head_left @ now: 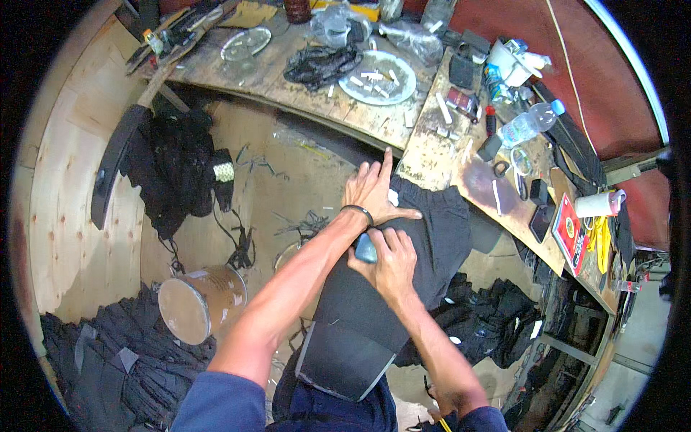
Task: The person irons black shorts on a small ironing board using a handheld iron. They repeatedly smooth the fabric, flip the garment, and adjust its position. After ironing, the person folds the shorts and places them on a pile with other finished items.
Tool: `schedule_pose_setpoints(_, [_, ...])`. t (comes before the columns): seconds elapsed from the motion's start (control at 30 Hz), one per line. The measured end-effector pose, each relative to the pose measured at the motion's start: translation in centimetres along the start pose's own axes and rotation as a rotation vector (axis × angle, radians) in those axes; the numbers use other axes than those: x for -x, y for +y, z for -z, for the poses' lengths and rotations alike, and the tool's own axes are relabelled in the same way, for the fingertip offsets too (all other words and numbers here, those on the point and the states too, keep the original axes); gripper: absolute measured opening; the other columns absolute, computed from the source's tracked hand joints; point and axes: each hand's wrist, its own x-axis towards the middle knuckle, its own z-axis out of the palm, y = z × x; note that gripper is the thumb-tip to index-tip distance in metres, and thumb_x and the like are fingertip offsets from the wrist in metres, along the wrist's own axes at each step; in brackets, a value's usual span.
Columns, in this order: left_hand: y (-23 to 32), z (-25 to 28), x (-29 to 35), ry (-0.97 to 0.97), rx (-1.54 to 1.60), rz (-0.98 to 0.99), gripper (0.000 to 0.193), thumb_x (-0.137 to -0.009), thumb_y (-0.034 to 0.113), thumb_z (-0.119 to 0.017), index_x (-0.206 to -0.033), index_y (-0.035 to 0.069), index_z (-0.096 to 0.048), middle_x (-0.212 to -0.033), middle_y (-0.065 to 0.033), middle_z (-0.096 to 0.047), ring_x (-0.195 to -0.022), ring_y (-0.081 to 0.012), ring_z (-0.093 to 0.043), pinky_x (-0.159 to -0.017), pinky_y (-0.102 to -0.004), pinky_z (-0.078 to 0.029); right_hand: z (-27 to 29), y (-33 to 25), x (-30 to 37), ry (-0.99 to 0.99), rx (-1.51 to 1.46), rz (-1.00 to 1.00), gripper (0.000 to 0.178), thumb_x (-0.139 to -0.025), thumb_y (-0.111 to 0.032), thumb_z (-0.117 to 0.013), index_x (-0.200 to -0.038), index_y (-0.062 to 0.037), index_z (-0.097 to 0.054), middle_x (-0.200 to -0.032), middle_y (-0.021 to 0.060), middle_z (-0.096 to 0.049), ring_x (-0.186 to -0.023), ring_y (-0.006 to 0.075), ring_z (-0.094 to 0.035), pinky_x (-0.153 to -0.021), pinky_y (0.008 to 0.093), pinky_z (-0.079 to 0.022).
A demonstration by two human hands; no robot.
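Black cloth point(439, 230) lies half smoothed over your board point(353, 338). Left hand point(374, 194) presses flat, fingers spread; right hand point(389, 263) grips a blue tool point(365, 248), pressing unfinished

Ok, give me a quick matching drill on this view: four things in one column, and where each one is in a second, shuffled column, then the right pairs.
Things:
1. left hand
2. right hand
3. clear plastic bottle
4. metal tin

Places:
A. lying on its side on the floor
B. pressed flat on the black garment
C. lying on the workbench at right
D. gripping a small blue-grey tool on the dark padded board

Pairs: 1-B, 2-D, 3-C, 4-A
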Motion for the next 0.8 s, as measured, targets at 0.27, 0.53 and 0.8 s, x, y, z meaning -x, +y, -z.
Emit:
schedule_pose_setpoints(0.27, [0.8, 1.1, 0.1, -0.013, -0.035, 0.036, 0.164, -0.051, 0.095, -0.082, -0.171, -0.001, -0.025, -0.144, -0.0238, -0.062, -0.137, -0.0429, -0.056, -0.111, -0.0536, -0.052, 4.3, -4.6, 7.9, -0.282, -0.297, 0.050, 0.040, -0.068, -0.037, -0.094, -0.091, -0.0098, -0.075, -0.080, 0.0109, -0.065, -0.076, 0.0309, -0.065, -0.073, 0.0429, -0.057])
schedule_pose_setpoints(0.53, [0.4, 0.4, -0.2, 0.010, -0.010, 0.023, 0.158, -0.051, 0.094, -0.082, -0.168, 0.000, -0.034, -0.147, -0.0238, -0.061, -0.138, -0.0432, -0.055, -0.109, -0.0552, -0.053, -1.8, 3.4, 3.6, 0.078, 0.023, -0.001, 0.043, -0.071, -0.039, -0.093, -0.096, -0.0092, -0.074, -0.086, 0.0100, -0.063, -0.083, 0.0316, -0.063, -0.074, 0.0470, -0.054])
schedule_pose_setpoints(0.8, [0.6, 0.2, 0.8, 0.025, -0.025, 0.030, 0.147, -0.053, 0.098, -0.079, -0.160, 0.002, -0.049, -0.152, -0.0242, -0.059, -0.144, -0.0471, -0.053, -0.118, -0.0553, -0.046, 5.7, -2.3, 6.4, -0.379, -0.244, 0.087, 0.042, -0.073, -0.046, -0.089, -0.086, -0.0100, -0.071, -0.080, 0.0132, -0.065, -0.080, 0.0332, -0.068, -0.075, 0.0462, -0.059])
